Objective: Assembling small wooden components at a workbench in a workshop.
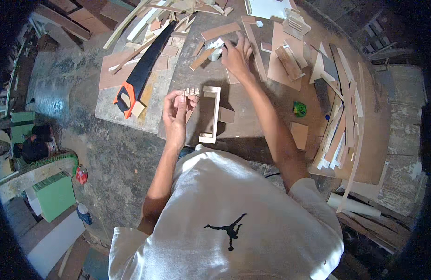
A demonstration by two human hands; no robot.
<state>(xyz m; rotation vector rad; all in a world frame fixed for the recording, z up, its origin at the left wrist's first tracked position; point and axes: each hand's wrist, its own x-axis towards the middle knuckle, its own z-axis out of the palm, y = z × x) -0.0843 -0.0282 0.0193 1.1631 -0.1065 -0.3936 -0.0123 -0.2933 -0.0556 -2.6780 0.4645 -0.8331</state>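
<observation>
My left hand [176, 109] is closed, thumb against fingers, on a small notched wooden piece [190, 92]. Just right of it, a U-shaped wooden frame [217, 114] stands at the table's near edge, beside a small square wood block [226, 115]. My right hand [237, 55] is stretched far forward, its fingers bent at a small pot [215, 54] with white stuff on its rim. Whatever those fingertips pinch is too small to make out. A thin wood strip [202, 59] lies against the pot's left side.
A handsaw [145, 70] with an orange and black handle lies to the left near wood offcuts [155, 25]. Toward the right are a green tape measure [299, 109], a thin board [284, 60] and a pile of strips [341, 126]. The worktable [178, 72] has a near edge before me.
</observation>
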